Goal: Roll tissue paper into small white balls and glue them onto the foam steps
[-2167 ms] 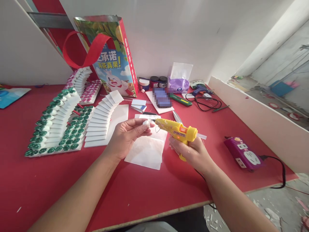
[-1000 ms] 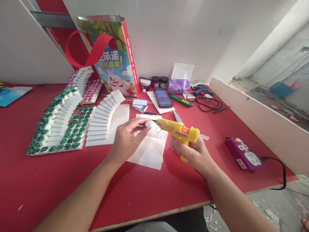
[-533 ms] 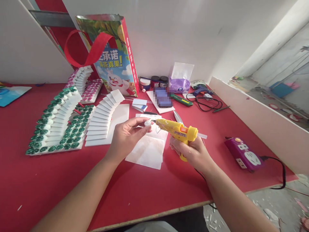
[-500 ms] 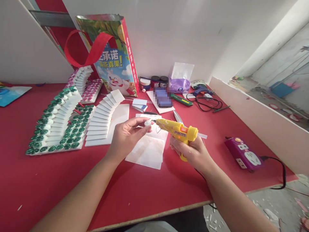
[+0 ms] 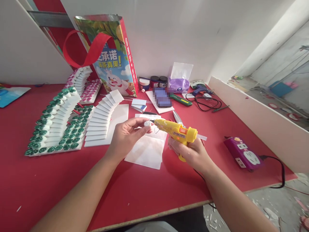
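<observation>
Between thumb and fingers, my left hand pinches a small white rolled rosette. My right hand is wrapped round the handle of a yellow hot glue gun; a clear glue stick pokes out of its back and a small orange light glows on its side. The gun's nozzle points left and sits right at the rosette; whether they touch I cannot tell. Under both hands, white paper sheets lie on the red table.
To the left stand a white stepped piece edged with green rosettes and a plain fan of white strips. Behind are a carrier bag, paint jars, a tissue pack and a phone. A purple power strip lies right.
The glue gun and my right hand have shifted very slightly left. My left hand still holds the rosette at the nozzle; the whole view has drifted a little.
</observation>
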Demonstrator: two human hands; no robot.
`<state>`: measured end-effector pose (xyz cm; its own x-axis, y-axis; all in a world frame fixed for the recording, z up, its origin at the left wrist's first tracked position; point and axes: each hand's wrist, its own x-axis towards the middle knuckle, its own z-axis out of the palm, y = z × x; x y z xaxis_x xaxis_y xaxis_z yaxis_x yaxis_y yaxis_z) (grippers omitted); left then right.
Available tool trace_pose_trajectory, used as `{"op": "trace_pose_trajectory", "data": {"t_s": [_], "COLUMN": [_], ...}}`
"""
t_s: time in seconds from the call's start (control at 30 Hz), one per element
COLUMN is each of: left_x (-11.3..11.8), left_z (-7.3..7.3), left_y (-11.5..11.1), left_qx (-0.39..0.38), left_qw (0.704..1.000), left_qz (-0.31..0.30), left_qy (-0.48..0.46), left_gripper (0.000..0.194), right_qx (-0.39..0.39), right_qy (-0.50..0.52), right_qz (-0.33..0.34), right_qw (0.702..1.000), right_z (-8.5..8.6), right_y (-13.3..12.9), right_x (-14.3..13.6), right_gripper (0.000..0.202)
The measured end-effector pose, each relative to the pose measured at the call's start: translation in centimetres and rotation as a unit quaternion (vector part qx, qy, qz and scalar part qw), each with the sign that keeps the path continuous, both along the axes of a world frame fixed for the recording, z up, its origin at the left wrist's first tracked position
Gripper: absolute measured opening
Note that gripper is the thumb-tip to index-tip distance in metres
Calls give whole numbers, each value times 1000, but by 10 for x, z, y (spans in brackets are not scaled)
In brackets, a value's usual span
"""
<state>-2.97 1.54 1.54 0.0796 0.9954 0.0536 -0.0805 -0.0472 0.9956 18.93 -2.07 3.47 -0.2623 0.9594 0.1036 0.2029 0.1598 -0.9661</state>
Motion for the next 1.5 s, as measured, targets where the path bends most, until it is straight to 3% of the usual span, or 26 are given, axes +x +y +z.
{"op": "trace_pose_trajectory", "data": {"t_s": [0.73, 0.97, 1.27, 1.5], "left_x": [1, 1, 1, 1], "left_z": [-3, -2, 1, 1], "left_y": [3, 3, 1, 3], "left_qx": [-26, -28, -35, -33], "left_qw": [997, 996, 995, 996], "left_qz": [-4, -10, -23, -18], "left_qy": [-67, -80, -90, -81], "left_gripper": [29, 24, 24, 23], "right_qx": [-13, -13, 6, -6], "right_qy": [26, 0, -20, 21], "right_qz": [-17, 9, -11, 0], "right_qw": [999, 1000, 1000, 1000], "right_z": [0, -3, 0, -3], "right_y": [0, -1, 0, 0], "right_x": [0, 0, -1, 0], "right_gripper": [39, 31, 30, 29]}}
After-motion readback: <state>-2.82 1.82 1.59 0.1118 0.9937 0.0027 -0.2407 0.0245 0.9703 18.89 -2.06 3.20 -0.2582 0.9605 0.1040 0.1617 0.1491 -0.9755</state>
